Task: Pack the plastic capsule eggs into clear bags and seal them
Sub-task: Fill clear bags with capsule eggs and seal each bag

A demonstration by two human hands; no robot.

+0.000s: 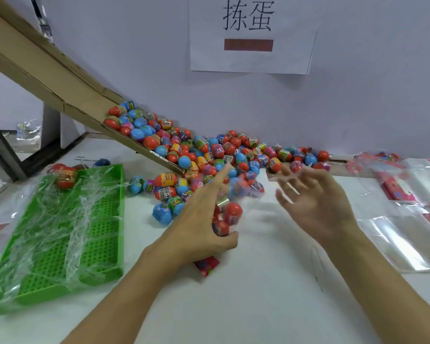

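A clear bag [227,214] with several red capsule eggs inside is gripped by the left hand [201,219], thumb curled beneath it and forefinger pointing outward, above the white tabletop [258,306]. The right hand [315,202] is held just beside it, fingers spread and holding nothing. A large heap of loose eggs [209,152] is spilled behind from a slanted cardboard chute [47,70]. A green tray [60,239] is seen at left, flat empty bags [402,234] at right.

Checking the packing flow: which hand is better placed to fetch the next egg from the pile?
Probably the right hand: open and empty beside the egg pile, while the left hand grips a bag of eggs.
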